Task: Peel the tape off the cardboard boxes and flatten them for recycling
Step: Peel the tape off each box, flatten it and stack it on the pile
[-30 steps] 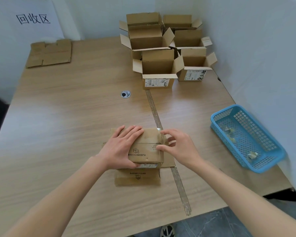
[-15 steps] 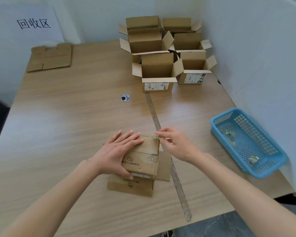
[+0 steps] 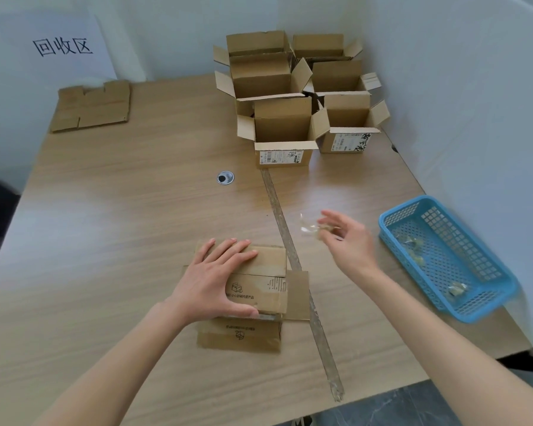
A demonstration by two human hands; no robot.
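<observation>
While flattened box (image 3: 259, 284) is being pressed under flat-fingered left hand (image 3: 211, 279), light, clingy tape scrap (image 3: 310, 227) is being pinched by right hand (image 3: 346, 241); box judged light, stiff, best gripped at edges.

Open boxes (image 3: 285, 130) behind flattened box (image 3: 259, 281); basket (image 3: 450, 259) right.

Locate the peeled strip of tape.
The tape is pinched in the right hand, in the air right of centre, between the box and the blue basket.

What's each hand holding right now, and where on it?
Right hand pinches a crumpled strip of clear tape by its near end. Left hand holds nothing, pressing flat on the brown cardboard box.
</observation>
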